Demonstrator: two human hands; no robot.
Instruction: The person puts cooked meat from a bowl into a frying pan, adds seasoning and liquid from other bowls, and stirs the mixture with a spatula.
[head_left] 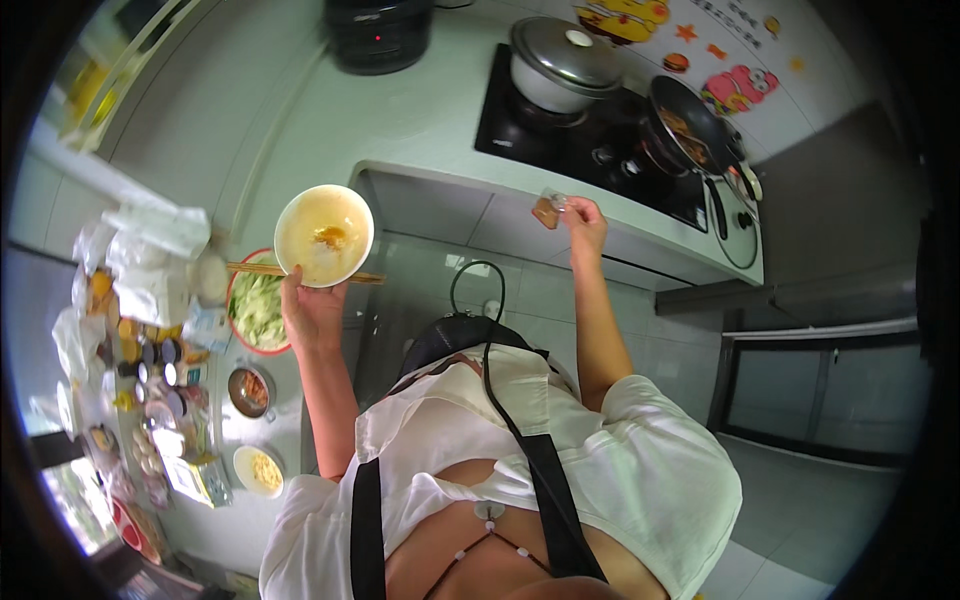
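Observation:
My left hand (316,308) is closed on the rim of a white bowl (290,225), tipped so its inside shows, with a small brown pool of liquid at the bottom. A pair of wooden chopsticks (368,279) passes beneath the bowl; whether my fingers also hold them I cannot tell. Off to the right, near the front edge of the stove counter, my right hand (587,228) pinches a small, partly clear piece with brown in it, like a little packet (546,211). Below the white bowl stands a red-rimmed dish of chopped pale green vegetables (258,312).
On the black cooktop (610,150) are a lidded pot (565,65) and a dark frying pan (690,125) holding brown food. A metal bowl (250,390), a white bowl of yellowish pieces (258,471), jars (170,350) and plastic bags (150,270) crowd the left counter.

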